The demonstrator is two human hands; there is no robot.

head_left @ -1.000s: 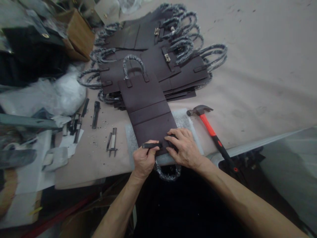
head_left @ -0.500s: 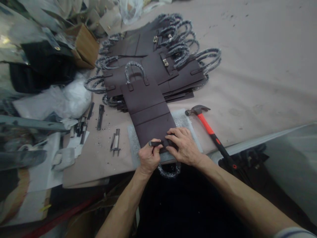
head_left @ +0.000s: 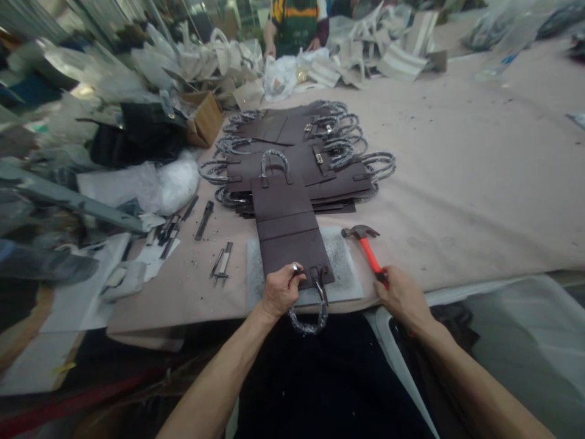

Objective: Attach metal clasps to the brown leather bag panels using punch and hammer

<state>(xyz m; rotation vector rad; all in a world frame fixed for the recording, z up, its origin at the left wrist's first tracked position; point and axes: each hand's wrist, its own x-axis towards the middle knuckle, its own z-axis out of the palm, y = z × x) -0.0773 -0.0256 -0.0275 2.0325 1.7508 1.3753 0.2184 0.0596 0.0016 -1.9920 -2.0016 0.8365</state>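
Observation:
My left hand is closed around a short metal punch, whose shiny end shows above the thumb. It rests at the near end of a dark brown leather bag panel. A plastic-wrapped handle hangs off that end, over the table edge; another wrapped handle is on the far end. Under the panel is a pale, speckled board. To the right, my right hand is wrapped round the grip of a claw hammer with a red and black handle, its head lying on the table.
Behind the panel lies a stack of similar bag panels with wrapped handles. Loose punches and a dark tool lie on the left. Further back are a cardboard box, plastic bags and another person.
My right hand has left the panel and moved right onto the hammer's handle. The left hand stays at the panel's near end with the punch. The view has tilted up.

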